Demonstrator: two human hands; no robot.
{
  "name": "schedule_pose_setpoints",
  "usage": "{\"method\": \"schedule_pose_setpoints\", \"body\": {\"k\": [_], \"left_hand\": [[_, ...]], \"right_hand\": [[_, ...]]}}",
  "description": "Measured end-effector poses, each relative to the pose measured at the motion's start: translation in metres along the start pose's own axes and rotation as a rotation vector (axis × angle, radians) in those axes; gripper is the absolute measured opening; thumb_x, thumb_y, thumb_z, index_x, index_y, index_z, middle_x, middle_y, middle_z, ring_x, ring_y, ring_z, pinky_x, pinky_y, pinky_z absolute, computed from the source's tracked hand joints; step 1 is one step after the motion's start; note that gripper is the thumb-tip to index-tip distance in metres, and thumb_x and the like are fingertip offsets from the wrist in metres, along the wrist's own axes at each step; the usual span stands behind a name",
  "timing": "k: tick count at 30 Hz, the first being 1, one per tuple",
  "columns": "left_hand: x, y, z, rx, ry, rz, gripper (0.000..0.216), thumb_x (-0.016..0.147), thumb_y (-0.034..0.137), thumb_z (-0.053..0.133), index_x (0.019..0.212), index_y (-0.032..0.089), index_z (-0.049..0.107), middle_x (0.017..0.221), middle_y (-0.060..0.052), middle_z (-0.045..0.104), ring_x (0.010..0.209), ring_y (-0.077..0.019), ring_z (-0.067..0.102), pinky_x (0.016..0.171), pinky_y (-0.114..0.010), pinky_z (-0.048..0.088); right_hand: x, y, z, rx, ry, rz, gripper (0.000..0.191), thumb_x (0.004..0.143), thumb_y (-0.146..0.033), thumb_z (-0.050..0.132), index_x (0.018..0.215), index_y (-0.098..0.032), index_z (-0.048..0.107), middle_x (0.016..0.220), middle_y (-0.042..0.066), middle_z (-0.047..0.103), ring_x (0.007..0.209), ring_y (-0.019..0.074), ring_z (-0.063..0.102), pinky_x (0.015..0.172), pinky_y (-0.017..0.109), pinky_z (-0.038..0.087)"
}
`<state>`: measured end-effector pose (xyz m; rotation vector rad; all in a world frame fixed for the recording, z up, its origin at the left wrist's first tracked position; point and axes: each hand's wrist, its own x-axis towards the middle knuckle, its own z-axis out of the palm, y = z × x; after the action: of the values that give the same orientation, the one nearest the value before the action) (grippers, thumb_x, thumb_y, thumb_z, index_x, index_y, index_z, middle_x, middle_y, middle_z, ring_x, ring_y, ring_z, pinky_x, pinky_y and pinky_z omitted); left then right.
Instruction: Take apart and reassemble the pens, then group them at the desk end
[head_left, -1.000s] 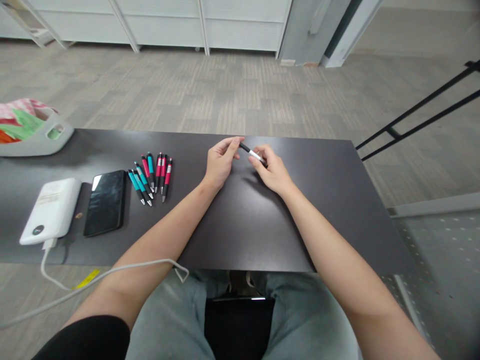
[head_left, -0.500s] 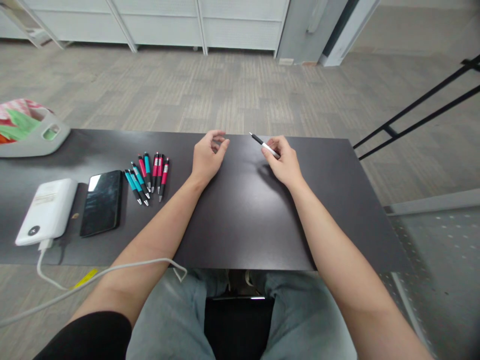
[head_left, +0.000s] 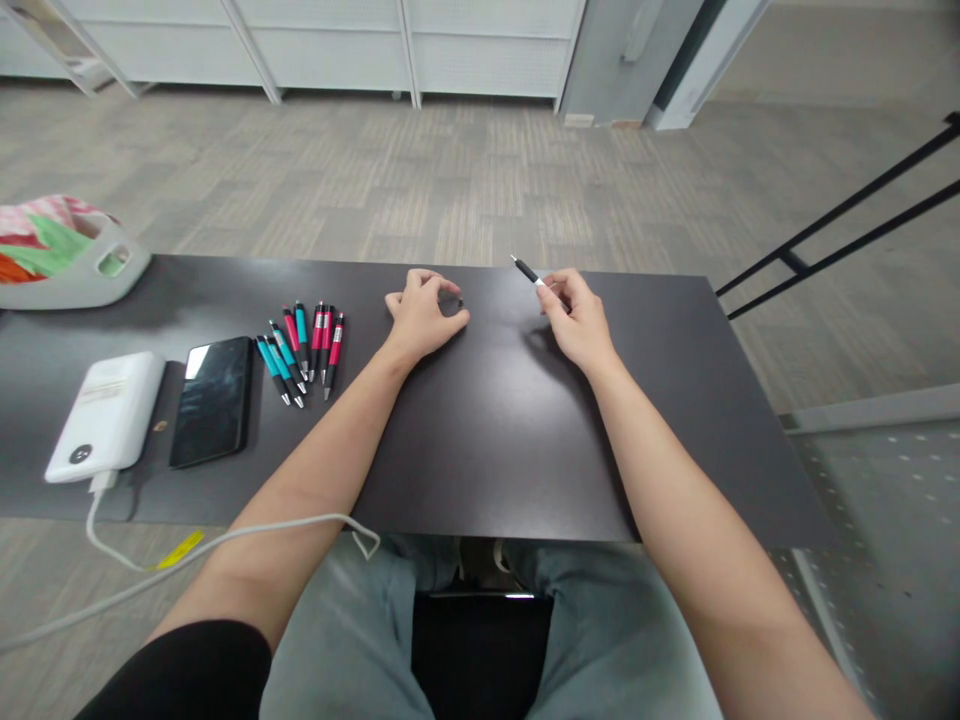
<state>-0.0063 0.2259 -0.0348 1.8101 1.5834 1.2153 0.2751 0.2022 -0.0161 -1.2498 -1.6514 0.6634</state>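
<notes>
Near the far edge of the dark table, my right hand (head_left: 577, 320) grips a pen (head_left: 528, 271). The pen has a black front part and a white barrel; its tip points up and left, and its rear is hidden by my fingers. To the left, my left hand (head_left: 424, 318) rests over the table with thumb and fingers apart. A small dark thing (head_left: 460, 302) shows in the gap between its thumb and index finger, too small to name. Several blue pens (head_left: 282, 352) and red pens (head_left: 327, 340) with black grips lie bunched left of that hand.
A black phone (head_left: 212, 402) and a white power bank (head_left: 107, 412) lie on the left of the table (head_left: 510, 450). A white cable (head_left: 247, 533) runs from the power bank across my left forearm. A white basket (head_left: 120, 280) with coloured cloth stands at the far left.
My left hand has turned and spread its fingers, with the small dark thing now showing by them. The right hand keeps hold of its pen. The whole view has shifted slightly.
</notes>
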Motion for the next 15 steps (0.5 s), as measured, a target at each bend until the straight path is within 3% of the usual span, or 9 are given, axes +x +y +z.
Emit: {"method": "schedule_pose_setpoints", "body": {"k": [4, 7, 11, 15], "left_hand": [[-0.001, 0.021, -0.002, -0.263, 0.079, 0.01, 0.045, 0.081, 0.052, 0.109, 0.111, 0.028, 0.086, 0.143, -0.013, 0.075, 0.138, -0.0401, 0.067, 0.122, -0.053, 0.054], [-0.002, 0.035, -0.002, -0.53, -0.068, 0.051, 0.051, 0.094, 0.067, 0.1, 0.124, 0.027, 0.09, 0.132, -0.011, 0.085, 0.125, -0.0317, 0.077, 0.114, -0.044, 0.062], [-0.008, 0.047, 0.0, -0.75, -0.242, 0.069, 0.054, 0.103, 0.074, 0.091, 0.129, 0.026, 0.092, 0.126, -0.011, 0.091, 0.111, -0.0265, 0.083, 0.109, -0.042, 0.066], [-0.017, 0.053, 0.009, -0.855, -0.32, 0.021, 0.056, 0.103, 0.076, 0.091, 0.126, 0.025, 0.091, 0.116, -0.011, 0.092, 0.081, -0.0203, 0.079, 0.088, -0.041, 0.07]], "right_hand": [[-0.004, -0.011, 0.008, 0.094, -0.102, 0.002, 0.057, 0.107, -0.088, 0.068, 0.107, -0.031, 0.067, 0.083, 0.0, 0.062, 0.08, 0.0241, 0.059, 0.081, 0.041, 0.052], [-0.011, -0.026, 0.021, 0.246, -0.202, 0.064, 0.067, 0.101, -0.098, 0.069, 0.107, -0.032, 0.068, 0.076, -0.002, 0.056, 0.072, 0.0232, 0.055, 0.071, 0.04, 0.049], [-0.021, -0.044, 0.038, 0.433, -0.293, 0.198, 0.07, 0.093, -0.104, 0.071, 0.102, -0.034, 0.067, 0.071, -0.004, 0.045, 0.062, 0.0214, 0.041, 0.057, 0.038, 0.036], [-0.026, -0.046, 0.049, 0.516, -0.388, 0.265, 0.073, 0.096, -0.107, 0.061, 0.093, -0.035, 0.065, 0.068, -0.004, 0.034, 0.057, 0.0211, 0.03, 0.054, 0.039, 0.027]]}}
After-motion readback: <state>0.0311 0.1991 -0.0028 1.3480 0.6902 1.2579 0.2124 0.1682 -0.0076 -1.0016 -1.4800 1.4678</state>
